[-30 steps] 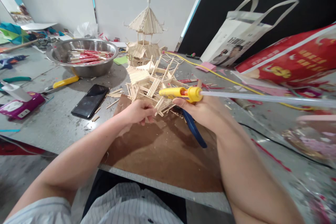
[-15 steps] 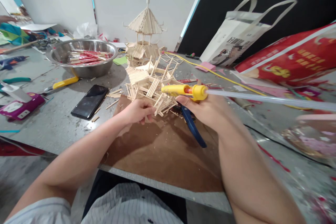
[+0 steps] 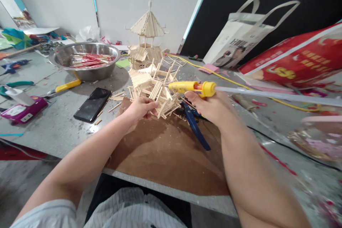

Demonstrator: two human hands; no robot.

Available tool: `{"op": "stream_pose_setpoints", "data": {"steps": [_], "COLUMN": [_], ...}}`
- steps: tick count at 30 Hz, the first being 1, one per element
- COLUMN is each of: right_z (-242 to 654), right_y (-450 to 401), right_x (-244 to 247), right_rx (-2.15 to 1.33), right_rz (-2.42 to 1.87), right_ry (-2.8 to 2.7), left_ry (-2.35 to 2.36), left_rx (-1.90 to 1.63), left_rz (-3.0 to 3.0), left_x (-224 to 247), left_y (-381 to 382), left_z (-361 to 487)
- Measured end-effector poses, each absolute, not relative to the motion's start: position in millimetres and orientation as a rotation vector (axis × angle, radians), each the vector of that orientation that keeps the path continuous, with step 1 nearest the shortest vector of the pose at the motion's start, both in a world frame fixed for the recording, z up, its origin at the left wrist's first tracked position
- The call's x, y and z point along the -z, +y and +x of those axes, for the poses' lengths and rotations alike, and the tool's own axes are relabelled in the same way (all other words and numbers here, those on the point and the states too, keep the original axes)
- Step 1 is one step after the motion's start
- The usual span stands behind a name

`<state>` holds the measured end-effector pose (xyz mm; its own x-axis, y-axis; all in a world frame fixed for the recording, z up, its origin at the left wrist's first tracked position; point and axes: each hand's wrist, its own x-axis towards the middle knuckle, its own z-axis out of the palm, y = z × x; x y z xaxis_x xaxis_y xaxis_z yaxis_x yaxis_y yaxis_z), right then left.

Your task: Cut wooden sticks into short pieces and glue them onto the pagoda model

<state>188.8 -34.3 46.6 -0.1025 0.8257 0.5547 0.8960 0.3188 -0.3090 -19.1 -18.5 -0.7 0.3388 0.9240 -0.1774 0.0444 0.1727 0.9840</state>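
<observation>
A loose structure of thin wooden sticks (image 3: 157, 87) stands at the back of a brown board (image 3: 162, 156). My left hand (image 3: 143, 109) is pinched at its front left edge; what lies between the fingertips is too small to make out. My right hand (image 3: 210, 108) is wrapped round a yellow glue gun (image 3: 192, 87), whose nozzle points left at the sticks and whose long clear glue stick trails right. Under my right hand lies a blue-handled tool (image 3: 196, 130). Behind the structure rises a stick pagoda (image 3: 146, 37) with a pointed roof.
A metal bowl (image 3: 89, 73) with red-and-wood sticks stands at the left, near a black phone (image 3: 92, 105), a yellow cutter (image 3: 68, 86) and a purple power socket (image 3: 28, 110). At the right are a white bag (image 3: 235, 35), a red bag (image 3: 296, 58) and a yellow cord (image 3: 227, 78).
My right hand and the glue gun have shifted slightly right. My left hand has risen a little at the structure's edge. The view has moved slightly.
</observation>
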Motion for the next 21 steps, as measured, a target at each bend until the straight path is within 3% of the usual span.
{"op": "stream_pose_setpoints", "data": {"steps": [21], "right_z": [183.3], "right_y": [-30.5], "right_x": [-42.9], "right_rx": [0.077], "right_rz": [-1.503], "right_ry": [-1.956], "left_ry": [1.01], "left_rx": [-0.921], "left_rz": [1.052], "left_x": [-2.4], "left_y": [-17.6], "left_z": [-10.3]}}
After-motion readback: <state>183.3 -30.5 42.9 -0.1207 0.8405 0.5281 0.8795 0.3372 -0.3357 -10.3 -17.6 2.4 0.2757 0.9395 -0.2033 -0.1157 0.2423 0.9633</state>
